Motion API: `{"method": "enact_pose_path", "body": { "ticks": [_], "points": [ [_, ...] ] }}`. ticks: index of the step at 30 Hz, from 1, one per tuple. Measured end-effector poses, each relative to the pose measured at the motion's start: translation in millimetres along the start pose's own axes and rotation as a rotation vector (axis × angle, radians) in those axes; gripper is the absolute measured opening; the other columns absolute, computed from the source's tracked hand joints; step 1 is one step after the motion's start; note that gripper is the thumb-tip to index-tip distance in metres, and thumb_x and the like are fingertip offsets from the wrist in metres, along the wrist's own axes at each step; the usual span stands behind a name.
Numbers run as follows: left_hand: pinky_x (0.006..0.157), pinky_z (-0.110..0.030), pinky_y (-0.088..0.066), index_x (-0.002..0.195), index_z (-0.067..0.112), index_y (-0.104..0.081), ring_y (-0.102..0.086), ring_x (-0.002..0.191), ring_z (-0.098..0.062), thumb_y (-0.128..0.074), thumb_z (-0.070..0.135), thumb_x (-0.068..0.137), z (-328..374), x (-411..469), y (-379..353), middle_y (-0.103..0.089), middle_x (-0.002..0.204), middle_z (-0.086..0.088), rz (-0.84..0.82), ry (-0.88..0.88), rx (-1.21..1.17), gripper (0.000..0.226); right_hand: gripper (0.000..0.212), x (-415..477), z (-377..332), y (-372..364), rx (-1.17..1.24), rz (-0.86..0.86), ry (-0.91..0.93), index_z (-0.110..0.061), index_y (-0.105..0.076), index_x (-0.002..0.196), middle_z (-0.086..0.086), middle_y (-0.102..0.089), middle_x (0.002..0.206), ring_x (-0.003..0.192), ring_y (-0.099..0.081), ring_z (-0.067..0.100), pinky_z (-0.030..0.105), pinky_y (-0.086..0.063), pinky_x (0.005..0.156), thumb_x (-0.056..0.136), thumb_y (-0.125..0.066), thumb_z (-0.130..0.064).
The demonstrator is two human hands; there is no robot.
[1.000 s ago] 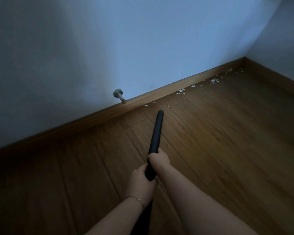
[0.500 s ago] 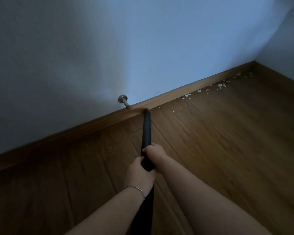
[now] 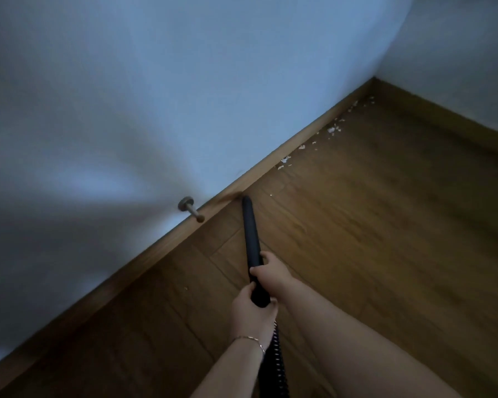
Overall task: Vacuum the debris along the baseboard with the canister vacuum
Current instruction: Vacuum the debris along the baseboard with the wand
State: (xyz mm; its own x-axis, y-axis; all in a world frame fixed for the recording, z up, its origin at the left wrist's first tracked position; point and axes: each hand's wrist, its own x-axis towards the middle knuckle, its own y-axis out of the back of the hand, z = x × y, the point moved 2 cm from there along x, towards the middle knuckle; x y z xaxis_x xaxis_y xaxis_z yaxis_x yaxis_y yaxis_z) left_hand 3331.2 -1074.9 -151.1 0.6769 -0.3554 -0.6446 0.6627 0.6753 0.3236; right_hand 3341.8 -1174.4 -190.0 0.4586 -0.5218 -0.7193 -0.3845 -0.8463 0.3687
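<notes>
I hold a black vacuum wand (image 3: 250, 231) with both hands. My right hand (image 3: 269, 272) grips it higher up, and my left hand (image 3: 250, 314), with a thin bracelet on the wrist, grips its rear end where the ribbed black hose (image 3: 275, 360) joins. The wand's tip rests on the floor right at the wooden baseboard (image 3: 270, 160). White debris (image 3: 283, 162) lies scattered along the baseboard to the right of the tip, up to the room corner. The canister is out of view.
A metal door stopper (image 3: 190, 209) sticks out of the baseboard just left of the wand tip. Pale walls meet at a corner (image 3: 373, 79) at the upper right. Brown wooden plank floor (image 3: 371, 239) spreads to the right.
The wand tip moved forward from the open floor to the baseboard, then a little right along it. The small specks near the stopper are gone. My view has swung left.
</notes>
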Motion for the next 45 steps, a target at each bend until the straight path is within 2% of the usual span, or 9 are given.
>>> {"method": "enact_pose_path", "body": {
  "ticks": [3,9,15,20,24,29,35,41,45],
  "points": [
    [0.06,-0.016,-0.04,0.122,0.02,-0.056,-0.055,0.085,-0.01,-0.065,0.015,0.085,19.6,7.4,2.4,-0.055,0.09,0.01,-0.044,0.0,0.041,0.038,0.061,-1.0,-10.7,13.7,-0.009,0.01,-0.019,-0.023,-0.027,0.149,0.005,-0.049,0.14,0.112,-0.057,0.024,0.033,-0.048,0.093,0.094,-0.052,-0.02],
    [0.079,-0.021,-0.049,0.125,0.019,-0.055,-0.061,0.102,-0.013,-0.066,0.014,0.085,36.7,7.1,-2.0,-0.059,0.098,0.009,-0.135,0.063,0.033,0.042,0.063,-1.5,-9.5,30.7,-0.037,0.042,-0.092,-0.021,-0.024,0.15,0.006,-0.053,0.134,0.107,-0.061,0.026,0.038,-0.051,0.092,0.093,-0.05,-0.022],
    [0.075,-0.017,-0.047,0.129,0.023,-0.053,-0.06,0.097,-0.009,-0.066,0.016,0.086,61.8,14.0,-10.0,-0.052,0.086,0.019,-0.135,0.079,0.017,0.045,0.066,12.6,-19.7,50.9,-0.047,0.025,-0.103,-0.024,-0.018,0.151,0.003,-0.049,0.139,0.106,-0.06,0.023,0.033,-0.051,0.086,0.094,-0.05,-0.022],
    [0.065,-0.009,-0.042,0.126,0.023,-0.053,-0.058,0.095,-0.005,-0.067,0.016,0.085,86.4,27.6,-10.8,-0.059,0.11,0.01,-0.066,0.07,0.016,0.044,0.078,26.3,-39.9,61.5,0.039,-0.048,-0.099,-0.033,-0.013,0.151,0.002,-0.048,0.138,0.102,-0.058,0.018,0.027,-0.048,0.079,0.088,-0.056,-0.021],
    [0.069,-0.016,-0.044,0.121,0.024,-0.054,-0.057,0.09,-0.007,-0.069,0.015,0.084,100.1,35.9,-16.8,-0.052,0.089,0.018,-0.054,0.088,0.026,0.041,0.076,36.5,-50.8,72.5,0.06,-0.051,-0.118,-0.033,-0.017,0.151,0.002,-0.052,0.131,0.095,-0.059,0.018,0.028,-0.05,0.075,0.087,-0.054,-0.017],
    [0.078,-0.02,-0.047,0.124,0.022,-0.053,-0.06,0.102,-0.011,-0.068,0.013,0.083,112.5,42.8,-25.6,-0.056,0.101,0.011,-0.096,0.129,0.052,0.044,0.072,41.8,-47.3,83.9,0.032,-0.044,-0.167,-0.034,-0.021,0.149,0.001,-0.053,0.132,0.099,-0.06,0.019,0.029,-0.051,0.078,0.088,-0.056,-0.022],
    [0.057,-0.012,-0.04,0.109,0.031,-0.05,-0.051,0.073,0.001,-0.066,0.017,0.084,127.1,74.2,-32.8,-0.048,0.081,0.026,-0.113,0.113,0.041,0.033,0.068,74.3,-57.7,96.6,0.029,0.01,-0.137,-0.033,-0.03,0.146,0.002,-0.053,0.133,0.105,-0.059,0.02,0.032,-0.05,0.085,0.086,-0.061,-0.022],
    [0.058,-0.012,-0.042,0.117,0.027,-0.051,-0.051,0.072,0.005,-0.069,0.016,0.083,137.4,107.9,-34.0,-0.051,0.083,0.025,-0.173,0.123,0.02,0.04,0.069,97.1,-72.6,100.1,0.049,0.057,-0.12,-0.034,-0.026,0.149,-0.004,-0.048,0.141,0.107,-0.058,0.015,0.023,-0.045,0.075,0.088,-0.057,-0.022],
    [0.066,-0.016,-0.047,0.119,0.028,-0.052,-0.056,0.078,0.001,-0.072,0.02,0.08,151.7,118.2,-34.6,-0.052,0.084,0.026,-0.209,0.162,0.056,0.044,0.068,102.1,-80.7,110.3,0.049,0.08,-0.142,-0.034,-0.024,0.149,-0.005,-0.052,0.134,0.084,-0.056,0.005,0.014,-0.039,0.055,0.089,-0.056,-0.022]
  ]
}}
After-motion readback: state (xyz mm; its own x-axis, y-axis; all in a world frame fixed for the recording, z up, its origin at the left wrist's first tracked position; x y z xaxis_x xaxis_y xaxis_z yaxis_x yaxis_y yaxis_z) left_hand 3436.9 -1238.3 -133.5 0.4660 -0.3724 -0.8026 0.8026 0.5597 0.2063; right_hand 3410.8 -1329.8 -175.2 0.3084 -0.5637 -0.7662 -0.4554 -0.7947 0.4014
